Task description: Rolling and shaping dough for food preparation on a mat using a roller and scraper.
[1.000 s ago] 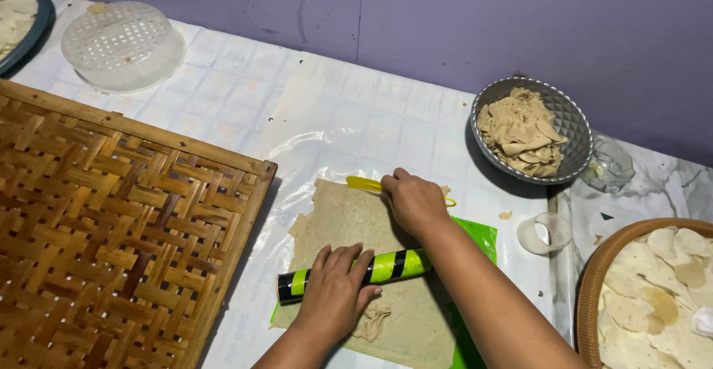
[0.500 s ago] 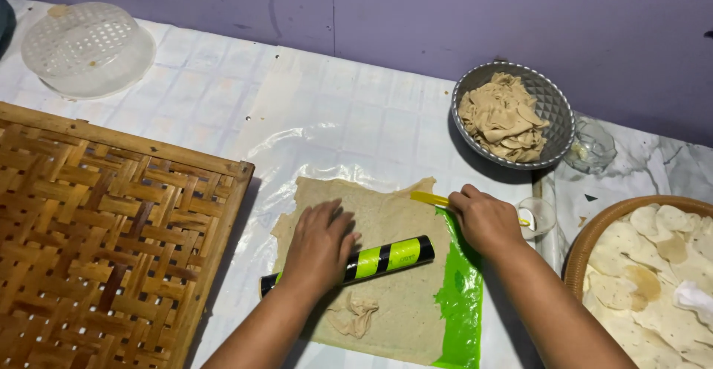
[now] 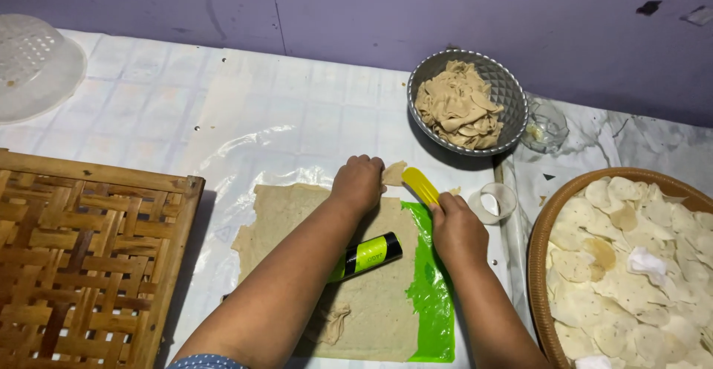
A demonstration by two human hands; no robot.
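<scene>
At centre frame, the left hand (image 3: 358,183) is pinching the far edge of the dough sheet (image 3: 371,295). The right hand (image 3: 457,231) is gripping a yellow scraper (image 3: 420,185). A black-and-green rolling pin (image 3: 368,255) is lying between them.

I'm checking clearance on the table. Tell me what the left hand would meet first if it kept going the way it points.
The left hand points toward the wall. Right at its fingertips is a torn dough scrap; beyond that lies bare plastic-covered table. The metal bowl sits off to the right, though depth is uncertain.
</scene>
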